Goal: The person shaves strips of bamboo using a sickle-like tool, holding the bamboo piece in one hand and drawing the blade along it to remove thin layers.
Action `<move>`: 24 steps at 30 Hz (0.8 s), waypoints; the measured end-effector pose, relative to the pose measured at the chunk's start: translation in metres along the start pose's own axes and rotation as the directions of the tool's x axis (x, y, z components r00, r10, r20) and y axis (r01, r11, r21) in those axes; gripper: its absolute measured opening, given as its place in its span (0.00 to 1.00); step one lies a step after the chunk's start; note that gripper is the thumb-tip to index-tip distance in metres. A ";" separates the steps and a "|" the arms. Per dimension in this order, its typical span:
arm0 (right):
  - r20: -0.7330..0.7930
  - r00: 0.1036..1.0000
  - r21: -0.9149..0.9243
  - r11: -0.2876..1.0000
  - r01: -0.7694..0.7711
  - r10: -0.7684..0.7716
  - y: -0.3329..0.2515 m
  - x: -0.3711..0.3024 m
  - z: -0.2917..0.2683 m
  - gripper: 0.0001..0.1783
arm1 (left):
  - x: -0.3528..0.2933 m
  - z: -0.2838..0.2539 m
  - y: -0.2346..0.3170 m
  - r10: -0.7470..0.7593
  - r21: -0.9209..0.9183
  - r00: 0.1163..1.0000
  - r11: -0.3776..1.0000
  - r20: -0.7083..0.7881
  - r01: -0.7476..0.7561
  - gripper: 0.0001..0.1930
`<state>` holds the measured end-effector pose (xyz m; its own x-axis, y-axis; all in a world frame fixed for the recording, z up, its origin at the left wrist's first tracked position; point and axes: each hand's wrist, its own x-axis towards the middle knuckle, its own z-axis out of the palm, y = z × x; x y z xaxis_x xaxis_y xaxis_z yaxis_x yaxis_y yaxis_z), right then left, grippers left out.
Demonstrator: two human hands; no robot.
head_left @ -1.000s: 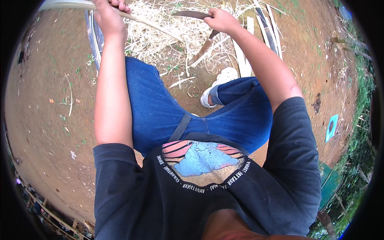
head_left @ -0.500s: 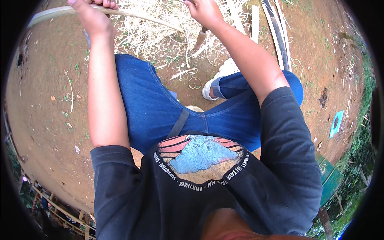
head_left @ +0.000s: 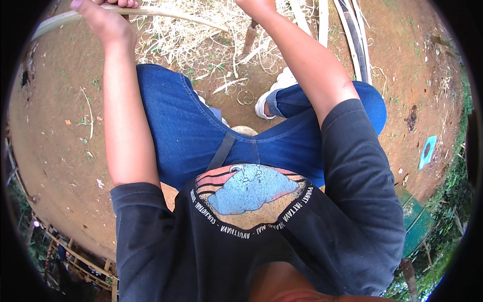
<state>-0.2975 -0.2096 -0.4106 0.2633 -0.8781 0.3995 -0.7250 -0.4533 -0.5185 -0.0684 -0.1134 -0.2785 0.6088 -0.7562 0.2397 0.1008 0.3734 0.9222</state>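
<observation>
The single view comes from the person's head, through the left of two fisheye cameras worn side by side, and looks steeply down, upright and unmirrored. It sits close above its wearer: the dark shirt (head_left: 241, 246) looms large in the lower half, with the neck (head_left: 274, 272) nearest, at the bottom edge. The blue jeans (head_left: 176, 131) lie farther off, mid-picture, and the pale shavings (head_left: 186, 40) farther still, near the top. The left hand (head_left: 108, 20) and right hand (head_left: 256, 6) both meet the upper edge, which crops them. Toward the rounded rim, the wide lens bends the ground (head_left: 55, 136) and greenery (head_left: 448, 201).
</observation>
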 end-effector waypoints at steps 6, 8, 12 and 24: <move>0.032 0.997 0.064 0.995 -0.071 0.069 -0.008 -0.002 0.006 0.09 | 0.015 -0.034 -0.006 -0.098 -0.003 0.989 0.995 0.108 0.099 0.39; -0.018 0.999 0.089 0.995 -0.034 0.036 -0.010 -0.004 0.003 0.09 | 0.009 -0.019 0.001 -0.014 -0.064 0.998 0.998 0.055 0.018 0.35; -0.116 0.993 0.069 0.998 0.017 -0.009 -0.002 -0.008 -0.007 0.09 | 0.017 -0.036 -0.005 -0.119 0.024 0.981 0.993 0.155 0.116 0.41; 0.213 0.947 -0.086 0.970 -0.225 0.239 0.012 0.008 -0.032 0.16 | 0.016 -0.034 -0.005 -0.119 0.038 0.971 0.993 0.206 0.113 0.43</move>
<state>-0.3247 -0.2174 -0.3897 0.2119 -0.9728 0.0936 -0.8178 -0.2289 -0.5281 -0.0328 -0.1089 -0.2892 0.4174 -0.8895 0.1859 0.1387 0.2646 0.9543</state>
